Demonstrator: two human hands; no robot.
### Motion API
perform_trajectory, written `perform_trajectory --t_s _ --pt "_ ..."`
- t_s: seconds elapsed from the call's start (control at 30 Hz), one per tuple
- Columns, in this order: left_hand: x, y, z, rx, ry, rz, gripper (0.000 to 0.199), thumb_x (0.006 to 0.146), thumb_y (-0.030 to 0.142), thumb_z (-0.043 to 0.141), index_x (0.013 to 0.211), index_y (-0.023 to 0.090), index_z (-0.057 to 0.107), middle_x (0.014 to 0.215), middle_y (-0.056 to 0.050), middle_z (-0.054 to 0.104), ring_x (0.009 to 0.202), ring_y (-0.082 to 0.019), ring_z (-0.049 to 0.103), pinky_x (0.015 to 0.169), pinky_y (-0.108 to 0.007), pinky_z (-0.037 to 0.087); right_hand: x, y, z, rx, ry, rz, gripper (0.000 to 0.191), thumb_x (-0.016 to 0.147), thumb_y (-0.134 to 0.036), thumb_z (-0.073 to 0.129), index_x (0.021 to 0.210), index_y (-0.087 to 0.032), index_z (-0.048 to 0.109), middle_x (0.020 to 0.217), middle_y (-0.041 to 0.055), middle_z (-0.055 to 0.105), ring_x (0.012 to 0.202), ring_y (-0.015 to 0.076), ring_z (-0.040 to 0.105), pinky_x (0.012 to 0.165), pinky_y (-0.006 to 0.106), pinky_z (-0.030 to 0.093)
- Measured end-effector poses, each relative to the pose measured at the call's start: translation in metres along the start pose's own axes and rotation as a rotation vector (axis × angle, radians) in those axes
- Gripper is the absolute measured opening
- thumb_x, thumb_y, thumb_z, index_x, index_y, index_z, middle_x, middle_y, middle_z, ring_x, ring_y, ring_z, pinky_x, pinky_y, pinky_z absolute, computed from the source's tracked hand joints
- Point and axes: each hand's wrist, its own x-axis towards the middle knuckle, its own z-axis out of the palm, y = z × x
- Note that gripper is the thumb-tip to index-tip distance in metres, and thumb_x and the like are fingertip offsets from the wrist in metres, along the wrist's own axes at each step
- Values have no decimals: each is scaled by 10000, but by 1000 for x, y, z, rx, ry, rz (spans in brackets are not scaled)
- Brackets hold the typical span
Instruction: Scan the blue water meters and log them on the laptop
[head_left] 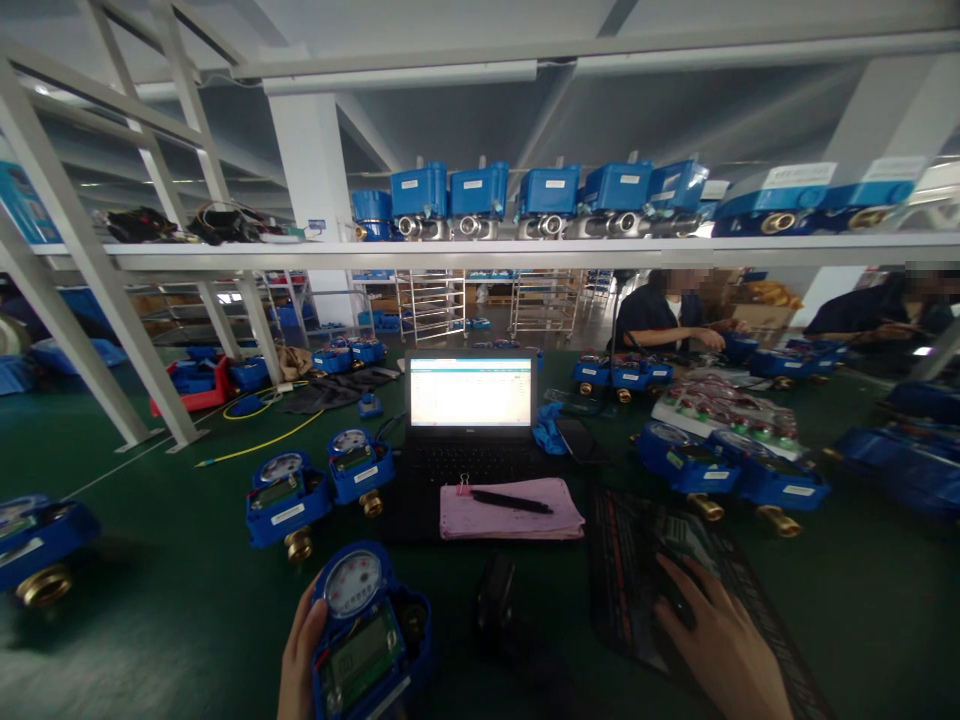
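Observation:
My left hand (298, 645) grips the left side of a blue water meter (360, 645), its round dial and small display on a green circuit board turned up towards me. The meter's lower end runs out of view. Over a patterned mouse pad (619, 580), my right hand (712, 635) curls on a dark computer mouse (679, 603), which is mostly covered by the fingers. Between the hands lies a dark object (495, 595), too dim to name. An open laptop (470, 395) with a lit screen stands ahead, and pink papers (517, 520) with a black pen (514, 500) lie before it.
More water meters (286, 500) with brass fittings stand left and right on the green table (172, 570). A phone (579, 440) lies right of the laptop. A shelf (480, 254) carrying several blue meters crosses above. Two people (652, 315) work across the table.

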Motion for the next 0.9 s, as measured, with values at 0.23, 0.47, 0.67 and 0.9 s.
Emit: perform_trajectory --t_s 0.23,0.47,0.67,0.9 --pt "3 -1 -1 -17 -47 -19 904 760 530 754 1555 334 371 1456 -96 582 1336 -431 525 1107 -616 415 0 -2 -4 4 -30 39 654 991 -537 211 1316 -206 672 1293 131 653 980 308 691 769 463 622" --pt "0 1 0 -8 -81 41 791 726 540 777 1433 273 540 1366 -71 660 1257 -369 606 1044 -477 518 -3 0 -6 46 -11 -20 554 976 -505 302 1247 -245 709 1279 104 663 1040 298 687 788 448 634" --pt "-1 4 1 3 -77 43 721 699 537 773 1345 262 609 1386 -83 645 1299 -403 570 1083 -530 478 -3 1 -4 67 -26 -3 520 972 -482 324 1261 -265 698 1299 85 655 1025 291 687 787 446 635" --pt "0 1 1 36 -6 121 676 605 470 859 1225 275 671 1387 -67 655 1478 -414 343 1149 -531 405 -5 3 2 70 -27 -10 544 979 -481 300 1278 -242 686 1310 120 640 1079 319 660 827 484 611"
